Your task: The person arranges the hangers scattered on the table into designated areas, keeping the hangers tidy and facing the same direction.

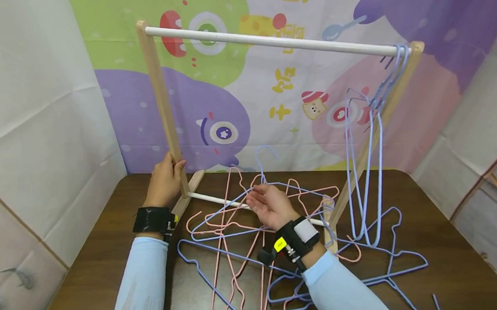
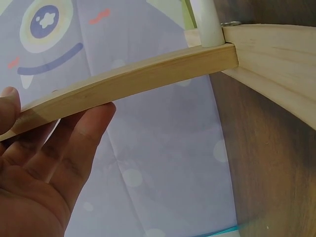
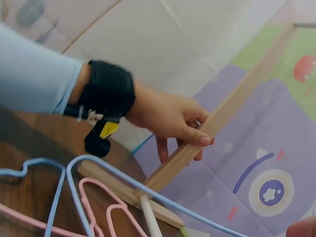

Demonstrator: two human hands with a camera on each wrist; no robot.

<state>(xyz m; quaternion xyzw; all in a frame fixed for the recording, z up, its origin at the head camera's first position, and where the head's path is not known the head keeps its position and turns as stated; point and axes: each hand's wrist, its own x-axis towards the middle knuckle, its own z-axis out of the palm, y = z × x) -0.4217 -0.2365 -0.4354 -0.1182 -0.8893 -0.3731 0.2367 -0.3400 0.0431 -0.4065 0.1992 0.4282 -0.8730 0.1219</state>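
My left hand (image 1: 164,181) grips the lower part of a rack's wooden left post (image 1: 160,94); in the left wrist view, the thumb and fingers lie on opposite sides of the post (image 2: 133,81). Near the middle, my right hand (image 1: 273,205) holds a blue hanger (image 1: 224,209) just below its neck, fingers curled, its hook raised against the backdrop. Exactly how the fingertips meet the wire is hard to see. Blue hangers (image 1: 378,180) hang from the right end of the rack's white top rod (image 1: 271,41).
Pink hangers (image 1: 217,265) and more blue hangers (image 1: 394,277) lie tangled on the brown table (image 1: 95,254). A white lower rod (image 1: 212,199) joins the rack's wooden feet (image 1: 195,180). A printed cloth (image 1: 268,104) hangs behind.
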